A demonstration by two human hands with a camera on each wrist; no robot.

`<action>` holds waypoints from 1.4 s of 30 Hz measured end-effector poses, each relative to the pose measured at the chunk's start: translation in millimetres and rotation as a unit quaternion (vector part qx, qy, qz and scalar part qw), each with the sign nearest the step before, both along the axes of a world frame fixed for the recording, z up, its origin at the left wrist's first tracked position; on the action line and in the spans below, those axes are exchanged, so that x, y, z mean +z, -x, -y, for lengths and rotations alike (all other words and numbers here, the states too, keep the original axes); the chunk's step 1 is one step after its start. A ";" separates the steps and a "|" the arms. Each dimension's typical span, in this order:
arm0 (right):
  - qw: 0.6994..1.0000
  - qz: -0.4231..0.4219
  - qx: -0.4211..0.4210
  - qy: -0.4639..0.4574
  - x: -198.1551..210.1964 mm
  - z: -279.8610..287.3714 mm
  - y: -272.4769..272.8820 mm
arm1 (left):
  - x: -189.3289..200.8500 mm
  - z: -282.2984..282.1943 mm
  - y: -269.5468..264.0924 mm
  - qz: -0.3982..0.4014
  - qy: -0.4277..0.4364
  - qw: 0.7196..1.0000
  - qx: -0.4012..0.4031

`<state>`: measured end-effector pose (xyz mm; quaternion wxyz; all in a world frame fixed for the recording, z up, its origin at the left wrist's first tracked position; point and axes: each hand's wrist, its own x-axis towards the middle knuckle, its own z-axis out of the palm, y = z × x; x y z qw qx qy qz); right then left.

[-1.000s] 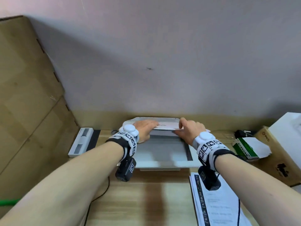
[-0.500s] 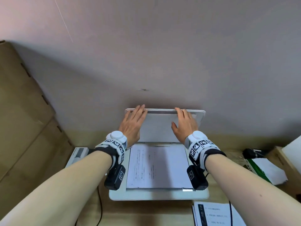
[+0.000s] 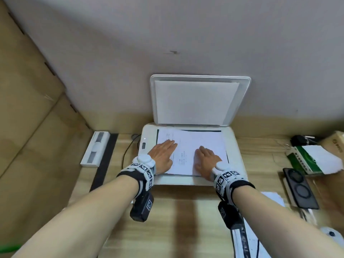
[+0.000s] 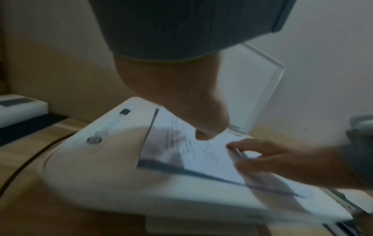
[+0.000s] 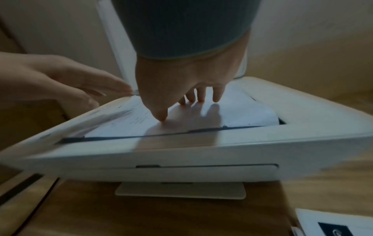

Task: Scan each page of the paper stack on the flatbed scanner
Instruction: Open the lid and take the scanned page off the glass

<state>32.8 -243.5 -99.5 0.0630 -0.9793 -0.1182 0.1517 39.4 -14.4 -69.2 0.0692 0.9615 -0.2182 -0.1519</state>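
1. The sheet [image 3: 191, 151] lies printed side up on the glass of the flatbed scanner [image 3: 236, 146], slightly skewed; the lid [image 3: 243, 94] stands raised against the wall.
2. The left hand [image 3: 162, 155] rests flat with straight fingers on the sheet's left part; the right hand [image 3: 206, 161] sits on its right part, fingertips pressing down; both hold nothing, apart from each other.
3. Risks, as I judge them: the sheet may slide or crease under uneven pressure; the propped lid may drop onto the hands if jolted; a skewed page would scan crooked.
4. Count: one sheet on the glass; one scanner; one lid; two hands; one paper stack [image 3: 245, 241] near the right forearm on the desk [image 3: 176, 220]; one phone [image 3: 299, 189] to the right.
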 end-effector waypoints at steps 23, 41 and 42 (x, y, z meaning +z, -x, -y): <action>0.997 0.034 -0.065 -0.003 1.7 48.3 142.5 | -40.7 48.1 121.2 -0.026 -0.118 0.987 -0.109; 0.929 -0.071 -0.358 -0.063 -68.9 246.8 257.3 | -92.8 211.6 176.5 -0.033 -0.068 0.963 -0.258; 0.927 -0.060 -0.364 -0.070 -71.6 250.4 259.0 | -96.5 215.8 176.8 -0.022 -0.067 0.965 -0.251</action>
